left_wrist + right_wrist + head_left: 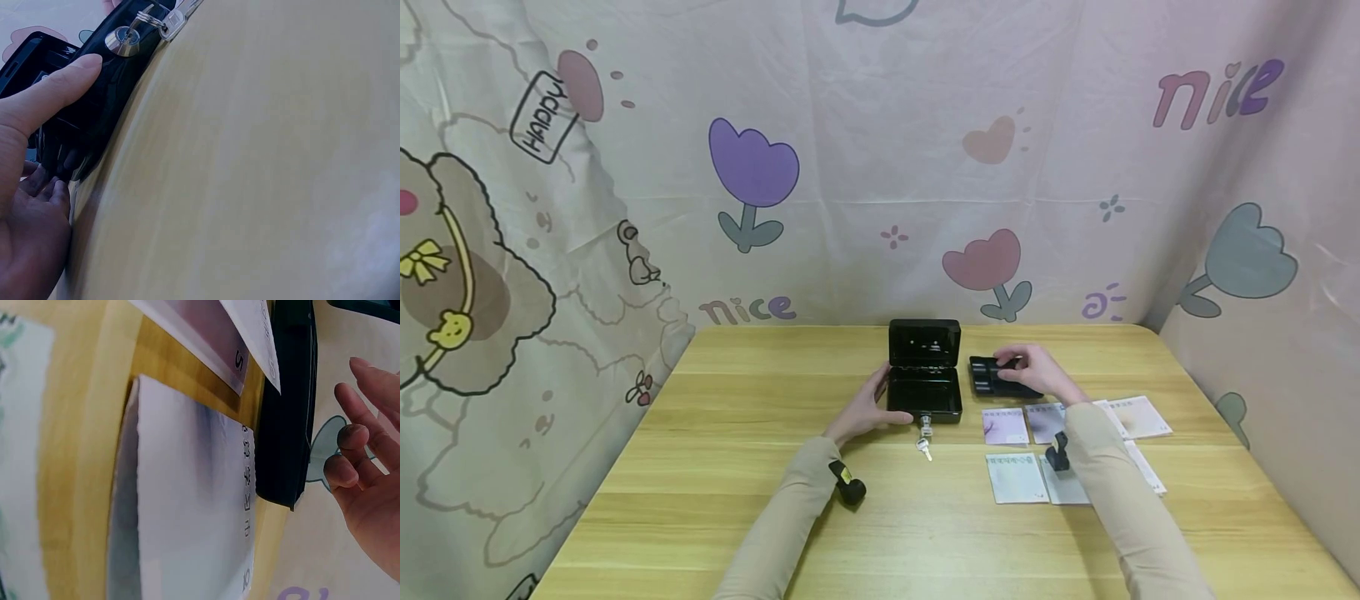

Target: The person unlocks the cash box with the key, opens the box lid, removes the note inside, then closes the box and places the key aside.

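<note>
A black cash box (925, 395) stands with its lid (925, 340) raised, nothing visible inside. My left hand (870, 410) holds its left front corner, thumb along the front and fingers round the side. From the lock (122, 41) on the front hangs a ring with keys (923, 448). Over a black compartment tray (985, 382), right of the box, is my right hand (1036, 372). In the right wrist view its loosely bent fingers (342, 472) hold nothing and appear apart from the tray.
Printed paper notes (1005, 426) lie in two rows in front of the tray, some under the right forearm. One note (194, 481) reads 10, another (215, 347) 5. A patterned cloth (850, 167) hangs behind the wooden table (760, 392).
</note>
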`<state>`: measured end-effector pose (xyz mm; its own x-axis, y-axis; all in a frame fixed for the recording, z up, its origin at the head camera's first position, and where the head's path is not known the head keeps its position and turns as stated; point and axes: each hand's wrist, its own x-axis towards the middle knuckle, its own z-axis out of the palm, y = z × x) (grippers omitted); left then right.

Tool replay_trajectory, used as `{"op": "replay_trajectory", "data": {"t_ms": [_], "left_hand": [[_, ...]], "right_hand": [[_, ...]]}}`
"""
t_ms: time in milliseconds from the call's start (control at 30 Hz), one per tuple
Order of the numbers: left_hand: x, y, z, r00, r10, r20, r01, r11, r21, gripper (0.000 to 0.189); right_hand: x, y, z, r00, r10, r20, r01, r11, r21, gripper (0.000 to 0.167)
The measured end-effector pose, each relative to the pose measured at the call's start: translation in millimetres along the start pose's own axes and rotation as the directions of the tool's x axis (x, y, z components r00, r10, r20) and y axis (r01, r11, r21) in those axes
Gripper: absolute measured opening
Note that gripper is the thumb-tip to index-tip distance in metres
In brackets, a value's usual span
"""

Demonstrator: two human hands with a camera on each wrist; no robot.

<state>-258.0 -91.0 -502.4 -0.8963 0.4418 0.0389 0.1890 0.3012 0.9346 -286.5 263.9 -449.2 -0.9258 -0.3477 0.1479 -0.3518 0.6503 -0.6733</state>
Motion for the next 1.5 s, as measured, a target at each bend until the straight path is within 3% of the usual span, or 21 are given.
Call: {"op": "replay_trajectory", "data": {"t_ms": [633, 1067, 1500], "left_hand": [[-3.1, 0.0, 0.7, 1.000, 0.003, 0.004, -0.003, 1.000, -0.013, 0.117], [-4.6, -0.8, 0.9, 1.000, 0.003, 0.003, -0.003, 1.000, -0.015, 0.116], [-6.8, 0.1, 0.3, 1.000, 0.004, 0.003, -0.004, 1.000, -0.010, 0.116]], "right_hand": [[3.7, 3.3, 8.6, 0.999, 0.046, 0.021, -0.045, 0.998, -0.032, 0.031], [2.0, 3.0, 13.0, 1.000, 0.022, 0.021, -0.021, 0.999, -0.043, 0.025], [0.4, 0.2, 15.3, 0.996, 0.070, 0.049, -0.068, 0.996, -0.053, 0.021]]}}
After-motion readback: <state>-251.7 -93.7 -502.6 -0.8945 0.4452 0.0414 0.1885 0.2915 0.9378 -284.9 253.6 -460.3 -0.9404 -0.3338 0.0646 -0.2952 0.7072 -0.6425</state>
